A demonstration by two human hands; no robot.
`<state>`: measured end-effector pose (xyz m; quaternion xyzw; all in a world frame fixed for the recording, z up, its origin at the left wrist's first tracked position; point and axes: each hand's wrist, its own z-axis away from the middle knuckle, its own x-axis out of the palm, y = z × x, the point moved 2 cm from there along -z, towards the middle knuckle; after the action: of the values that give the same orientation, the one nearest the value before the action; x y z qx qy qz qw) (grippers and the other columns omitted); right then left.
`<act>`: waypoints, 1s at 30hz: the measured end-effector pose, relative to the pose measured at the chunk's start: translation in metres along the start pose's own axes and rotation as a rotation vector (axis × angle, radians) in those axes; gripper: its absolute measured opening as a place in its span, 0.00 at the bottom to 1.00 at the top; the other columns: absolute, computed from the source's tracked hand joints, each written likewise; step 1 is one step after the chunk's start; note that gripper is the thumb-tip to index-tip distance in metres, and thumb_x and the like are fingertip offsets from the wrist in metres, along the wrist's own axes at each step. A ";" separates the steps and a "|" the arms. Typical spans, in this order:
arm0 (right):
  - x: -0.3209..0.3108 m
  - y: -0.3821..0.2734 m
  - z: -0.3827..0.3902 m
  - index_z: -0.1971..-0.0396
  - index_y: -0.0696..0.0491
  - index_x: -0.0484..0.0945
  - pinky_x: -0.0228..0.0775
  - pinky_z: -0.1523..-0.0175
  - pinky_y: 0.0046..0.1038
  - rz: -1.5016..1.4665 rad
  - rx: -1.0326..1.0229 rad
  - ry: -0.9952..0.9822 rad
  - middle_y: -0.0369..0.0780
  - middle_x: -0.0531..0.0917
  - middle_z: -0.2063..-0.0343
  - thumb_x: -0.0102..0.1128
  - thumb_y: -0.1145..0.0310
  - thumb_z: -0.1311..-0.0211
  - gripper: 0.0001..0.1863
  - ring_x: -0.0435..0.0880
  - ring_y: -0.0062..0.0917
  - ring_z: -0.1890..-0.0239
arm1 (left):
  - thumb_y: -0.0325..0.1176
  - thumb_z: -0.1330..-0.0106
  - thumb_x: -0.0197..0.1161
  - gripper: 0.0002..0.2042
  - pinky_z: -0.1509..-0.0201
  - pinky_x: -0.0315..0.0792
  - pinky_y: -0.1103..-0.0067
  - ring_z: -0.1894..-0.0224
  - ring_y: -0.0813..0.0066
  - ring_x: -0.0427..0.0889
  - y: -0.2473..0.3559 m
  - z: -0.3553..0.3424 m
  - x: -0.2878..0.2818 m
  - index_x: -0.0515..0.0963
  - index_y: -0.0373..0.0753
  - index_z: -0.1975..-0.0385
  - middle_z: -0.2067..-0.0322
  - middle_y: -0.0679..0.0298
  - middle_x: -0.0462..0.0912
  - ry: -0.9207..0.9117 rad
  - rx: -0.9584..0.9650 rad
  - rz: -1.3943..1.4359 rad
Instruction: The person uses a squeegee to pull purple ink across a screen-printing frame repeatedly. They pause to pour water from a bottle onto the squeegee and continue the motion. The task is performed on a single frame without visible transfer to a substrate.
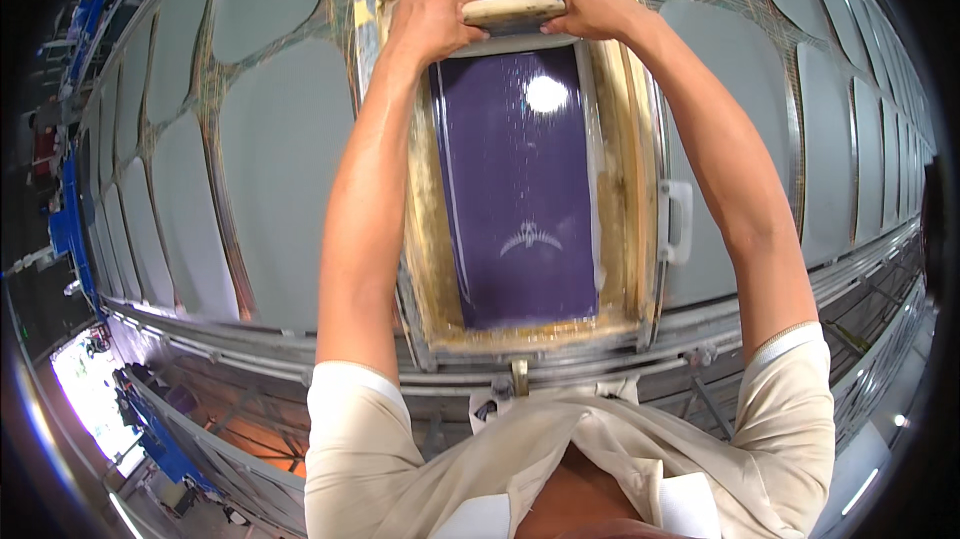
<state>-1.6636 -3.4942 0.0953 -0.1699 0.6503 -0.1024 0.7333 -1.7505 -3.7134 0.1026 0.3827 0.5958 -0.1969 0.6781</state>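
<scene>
The left grip and right grip both clasp the wooden-handled squeegee at the far end of the screen-printing frame, already set on the counter, though whether the pass over its purple mesh is done or left cannot be told.

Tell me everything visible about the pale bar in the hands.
The pale bar is cream-coloured and wood-like, with dark marks on its worn surface. It runs crosswise near the far end of the yellowed frame, just beyond the purple area. The left hand and right hand grip it from either side; its lower edge is unclear.
</scene>
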 end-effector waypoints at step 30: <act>-0.011 0.025 -0.030 0.61 0.53 0.86 0.79 0.54 0.42 0.031 -0.009 0.076 0.51 0.87 0.69 0.78 0.55 0.52 0.21 0.87 0.47 0.62 | 0.47 0.52 0.80 0.21 0.57 0.78 0.63 0.64 0.52 0.87 -0.006 -0.025 -0.015 0.88 0.47 0.58 0.70 0.54 0.87 0.120 0.094 -0.095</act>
<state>-1.6966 -3.4710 0.0932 -0.1590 0.6809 -0.0943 0.7087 -1.7745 -3.7016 0.1156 0.3965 0.6430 -0.2331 0.6124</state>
